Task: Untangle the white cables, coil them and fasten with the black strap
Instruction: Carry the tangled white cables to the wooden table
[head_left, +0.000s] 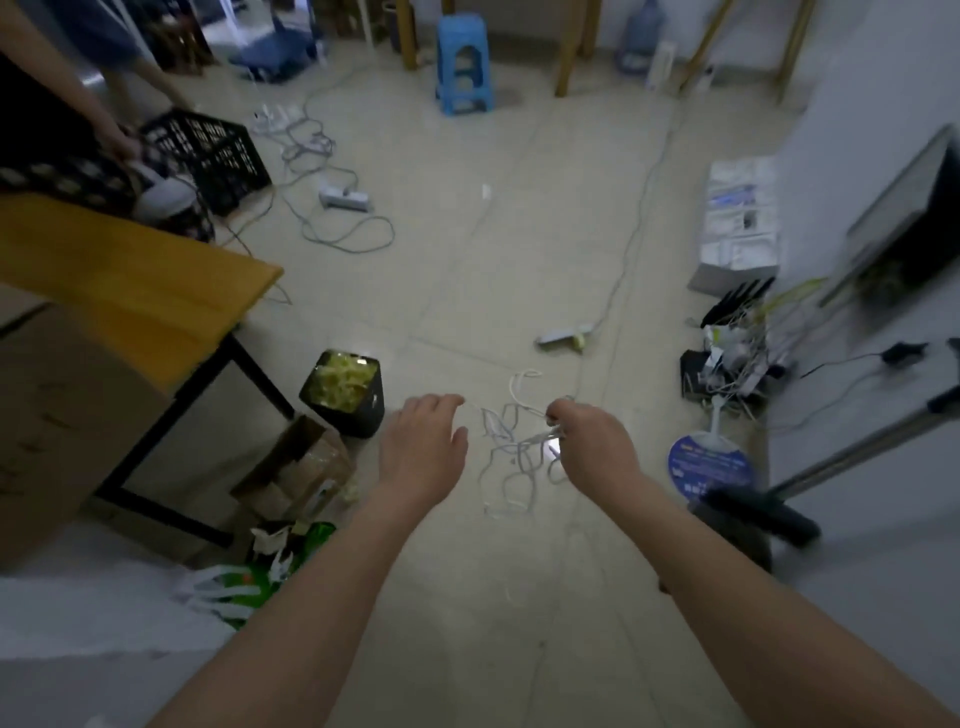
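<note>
Dim, soft indoor light, motion blur throughout, wide-angle bending at edges, faint glare on the floor (493, 260).

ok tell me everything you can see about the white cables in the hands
The white cables are thin, pale cords in a loose tangle of loops and kinks, hanging in the air above the tiled floor. The right hand pinches the bunch at its upper right; strands dangle below it. One thin strand runs left toward the fingertips of the left hand, though contact there is unclear. No strap is visible on them.

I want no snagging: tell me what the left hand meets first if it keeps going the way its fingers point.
Probably the tangle of white cables held by the right hand; the left hand points toward it, though depth is unclear.
</note>
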